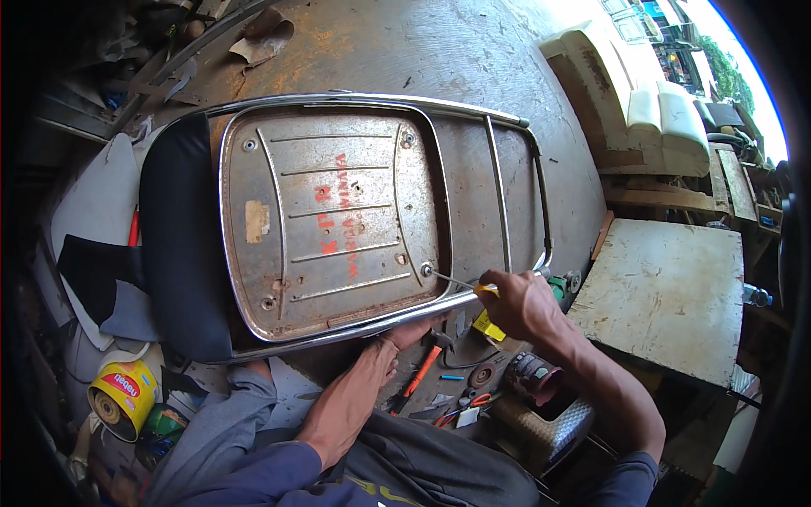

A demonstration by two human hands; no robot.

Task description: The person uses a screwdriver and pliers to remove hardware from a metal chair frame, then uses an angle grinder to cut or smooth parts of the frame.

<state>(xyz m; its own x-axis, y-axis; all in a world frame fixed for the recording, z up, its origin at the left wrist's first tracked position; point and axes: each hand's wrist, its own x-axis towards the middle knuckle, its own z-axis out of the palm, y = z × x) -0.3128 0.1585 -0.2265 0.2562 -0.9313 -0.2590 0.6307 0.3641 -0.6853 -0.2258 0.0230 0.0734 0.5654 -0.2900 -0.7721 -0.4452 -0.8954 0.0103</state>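
Observation:
An overturned chair [338, 224] lies in front of me, its rusty metal seat pan facing up within a chromed tube frame [498, 194]. Black padding [173, 228] covers its left end. My right hand [525, 304] is closed round the yellow handle of a screwdriver [487, 290]. The thin shaft slants left, and its tip meets a screw [427, 269] at the pan's near right corner. With my left hand [404, 336] I hold the near side rail of the chair frame from below; some of its fingers are hidden under the metal.
A hammer with an orange handle [421, 372], a blue pen-like stick [452, 378] and pliers [480, 400] lie by my legs. A yellow can [122, 404] stands at left. At right are a white board [663, 296] and cream sofa pieces [646, 118].

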